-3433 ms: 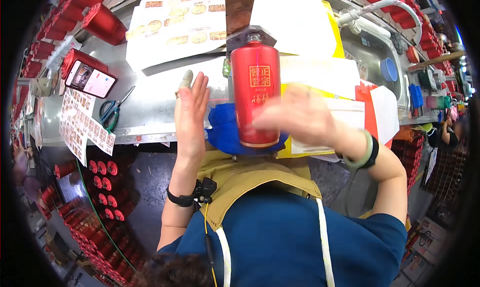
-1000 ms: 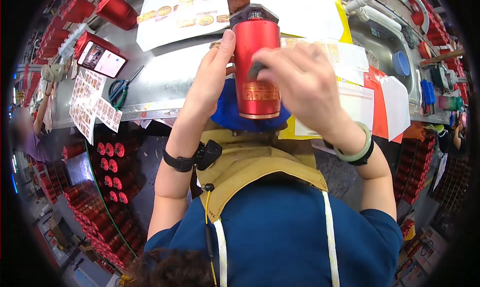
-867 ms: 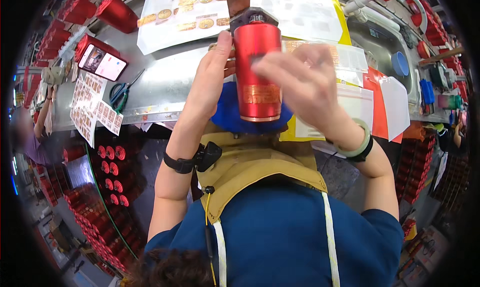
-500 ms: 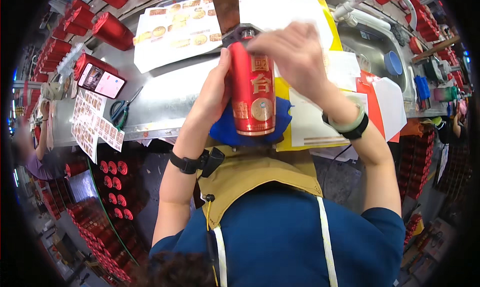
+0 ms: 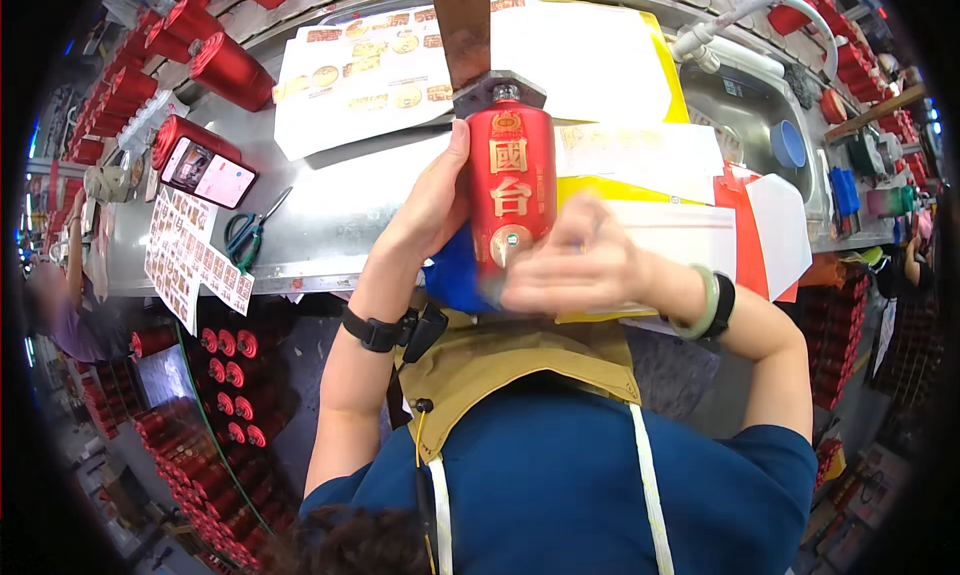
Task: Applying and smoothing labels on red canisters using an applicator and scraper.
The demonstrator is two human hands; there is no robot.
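A red bottle with gold characters and a round gold emblem lies in front of me, its neck away from me against a dark angular holder. My left hand grips its left side, thumb along the edge. Over the lower right end of the bottle is my right hand, smeared by motion; whether its fingers hold anything cannot be made out. Under the bottle a blue cloth shows in part. Just beyond lies a white sheet of gold stickers.
A brown post rises behind the holder. To the left are scissors, a phone leaning on a red bottle, another sticker sheet and several red bottles. A sink with a faucet is at the right.
My right hand has moved from the neck end down to the base end of the bottle. The bottle's neck, hidden before, now shows against the holder.
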